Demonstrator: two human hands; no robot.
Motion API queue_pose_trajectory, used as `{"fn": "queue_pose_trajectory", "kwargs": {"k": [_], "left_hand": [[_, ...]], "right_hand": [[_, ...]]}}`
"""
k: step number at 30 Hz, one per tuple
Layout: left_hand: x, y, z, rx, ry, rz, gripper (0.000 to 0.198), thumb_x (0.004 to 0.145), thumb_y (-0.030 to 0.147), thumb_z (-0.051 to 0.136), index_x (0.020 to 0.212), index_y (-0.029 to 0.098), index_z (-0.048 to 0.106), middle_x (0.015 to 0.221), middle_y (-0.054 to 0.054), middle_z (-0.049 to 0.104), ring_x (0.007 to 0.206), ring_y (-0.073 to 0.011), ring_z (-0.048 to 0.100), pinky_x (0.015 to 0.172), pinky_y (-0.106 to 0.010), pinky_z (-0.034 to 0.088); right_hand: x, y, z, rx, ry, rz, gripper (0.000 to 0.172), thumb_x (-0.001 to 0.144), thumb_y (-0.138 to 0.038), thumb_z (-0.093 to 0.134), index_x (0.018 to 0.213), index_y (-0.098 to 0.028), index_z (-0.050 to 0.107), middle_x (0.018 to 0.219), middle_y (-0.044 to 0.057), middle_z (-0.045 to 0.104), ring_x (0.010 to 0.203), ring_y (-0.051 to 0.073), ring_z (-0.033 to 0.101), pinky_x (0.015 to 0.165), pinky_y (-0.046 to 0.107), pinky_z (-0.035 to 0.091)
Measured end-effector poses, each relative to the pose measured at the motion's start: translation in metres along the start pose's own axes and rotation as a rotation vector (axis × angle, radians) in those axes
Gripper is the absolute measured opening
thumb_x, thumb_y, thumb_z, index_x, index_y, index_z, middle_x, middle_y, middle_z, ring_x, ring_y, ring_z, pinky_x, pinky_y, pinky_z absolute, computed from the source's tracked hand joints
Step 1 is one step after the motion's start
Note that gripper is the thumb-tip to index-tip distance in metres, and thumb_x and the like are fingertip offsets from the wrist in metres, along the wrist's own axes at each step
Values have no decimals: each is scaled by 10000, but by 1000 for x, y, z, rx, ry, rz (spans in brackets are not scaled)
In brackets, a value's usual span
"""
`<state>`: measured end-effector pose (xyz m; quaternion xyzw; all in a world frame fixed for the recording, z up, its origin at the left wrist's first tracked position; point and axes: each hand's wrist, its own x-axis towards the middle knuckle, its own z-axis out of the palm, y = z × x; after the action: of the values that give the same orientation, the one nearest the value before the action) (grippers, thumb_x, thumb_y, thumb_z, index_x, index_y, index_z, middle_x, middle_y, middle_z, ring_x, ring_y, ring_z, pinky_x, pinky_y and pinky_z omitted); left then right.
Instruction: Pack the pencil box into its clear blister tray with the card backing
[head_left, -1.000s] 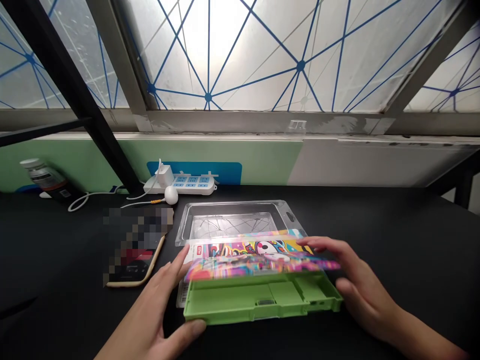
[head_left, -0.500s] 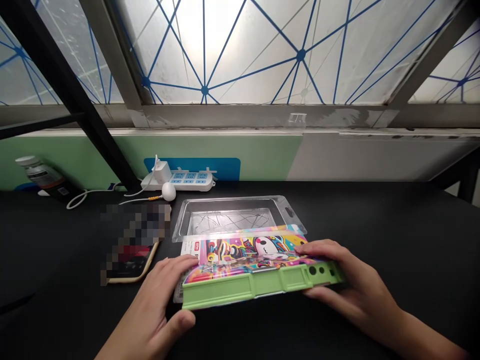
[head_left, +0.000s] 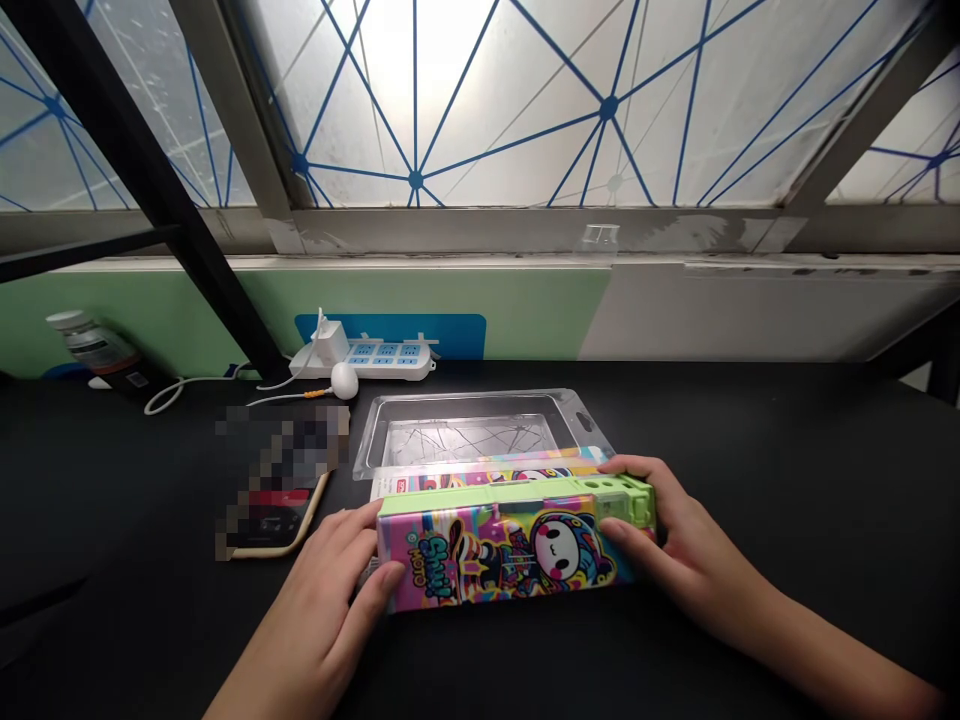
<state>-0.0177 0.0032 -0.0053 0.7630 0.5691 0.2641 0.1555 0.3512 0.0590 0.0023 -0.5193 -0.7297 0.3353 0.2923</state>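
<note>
A green pencil case [head_left: 510,545] with a bright cartoon cover stands on its long edge on the black table [head_left: 787,470], printed face toward me. My left hand [head_left: 330,590] grips its left end, thumb in front and fingers behind. My right hand [head_left: 675,550] clasps the right end near the green corner with small holes. Just behind the case lies a printed card insert [head_left: 487,472], and behind that an empty clear plastic blister tray [head_left: 465,430].
A phone [head_left: 274,495] lies on the table left of the case. Farther back are a white power strip [head_left: 375,358] with a charger and cable, a small white round object [head_left: 344,380], and a bottle [head_left: 97,350] at the far left. A window wall runs behind.
The case was open and flat with its green inside showing; the lid came down, and both hands have tipped the closed case up onto its edge, cover toward me.
</note>
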Motion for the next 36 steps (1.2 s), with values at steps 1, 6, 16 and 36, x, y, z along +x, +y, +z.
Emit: {"fn": "queue_pose_trajectory", "kwargs": {"k": [1, 6, 16, 36], "left_hand": [[0, -2, 0, 5, 7, -7, 395, 1055, 426, 410, 1353, 296, 633, 1506, -58, 562, 1364, -296, 521, 1119, -464, 474], [1, -9, 1, 29, 31, -21, 478, 1031, 415, 499, 1496, 305, 476, 1485, -56, 579, 1361, -266, 552, 1102, -416, 502], [-15, -16, 1, 45, -65, -106, 636, 994, 495, 548, 1588, 369, 357, 1565, -38, 508, 1469, -331, 427, 1115, -479, 474], [-8, -5, -1, -195, -56, -128, 804, 966, 384, 617, 1624, 375, 155, 1559, -63, 516, 1465, -275, 442, 1181, -480, 400]], "right_hand": [[0, -1, -1, -7, -16, 33, 433, 964, -533, 554, 1283, -283, 404, 1052, 72, 733, 856, 273, 744, 704, 380, 617], [6, -7, -3, -111, -44, 128, 430, 959, -592, 513, 1253, -279, 486, 1067, 70, 742, 957, 309, 716, 782, 421, 575], [23, -15, -10, -439, 6, -134, 363, 994, -556, 479, 1140, -270, 647, 1165, 102, 683, 1065, 303, 614, 903, 466, 469], [64, -73, 57, -701, -21, -514, 209, 1032, -229, 450, 915, -175, 615, 915, 90, 638, 826, 246, 572, 749, 389, 443]]}}
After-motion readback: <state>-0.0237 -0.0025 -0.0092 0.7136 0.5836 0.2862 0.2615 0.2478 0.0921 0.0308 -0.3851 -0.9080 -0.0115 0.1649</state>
